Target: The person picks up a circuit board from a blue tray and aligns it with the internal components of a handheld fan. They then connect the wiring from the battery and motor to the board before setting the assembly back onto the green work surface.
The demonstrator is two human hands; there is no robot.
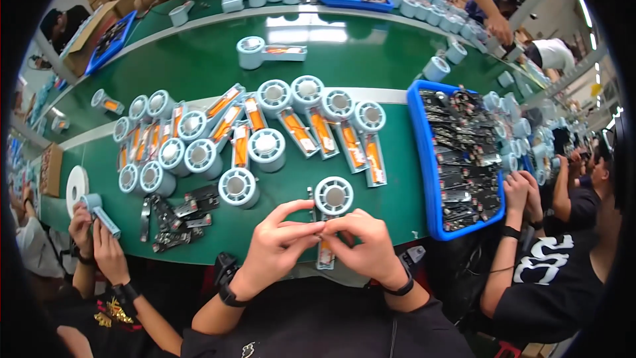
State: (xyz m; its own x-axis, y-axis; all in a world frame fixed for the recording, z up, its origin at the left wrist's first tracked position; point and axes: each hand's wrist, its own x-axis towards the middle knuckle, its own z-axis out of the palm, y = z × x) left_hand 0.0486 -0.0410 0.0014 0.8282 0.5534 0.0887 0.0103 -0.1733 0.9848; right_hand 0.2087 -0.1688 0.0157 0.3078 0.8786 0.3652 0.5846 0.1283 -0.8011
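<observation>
My left hand (281, 238) and my right hand (361, 238) meet with fingertips pinched together above a light-blue handheld fan (334, 196). Its round vented head faces up beyond my fingers, while the handle (325, 256) with an orange part shows below them. A narrow dark circuit board (310, 194) sticks up at my left index finger, beside the fan head. Whatever small part lies between my right fingertips is covered. Left of my hands, loose black circuit boards (173, 222) lie in a pile. Several similar fans (267, 149) stand beyond, their handles showing orange parts.
A blue tray (434, 215) full of circuit boards stands to the right. Past the metal rail, one fan (251, 53) lies on the green belt (192, 50). Co-workers' hands (106, 245) work at left and at right (523, 192). A white reel (76, 182) sits at far left.
</observation>
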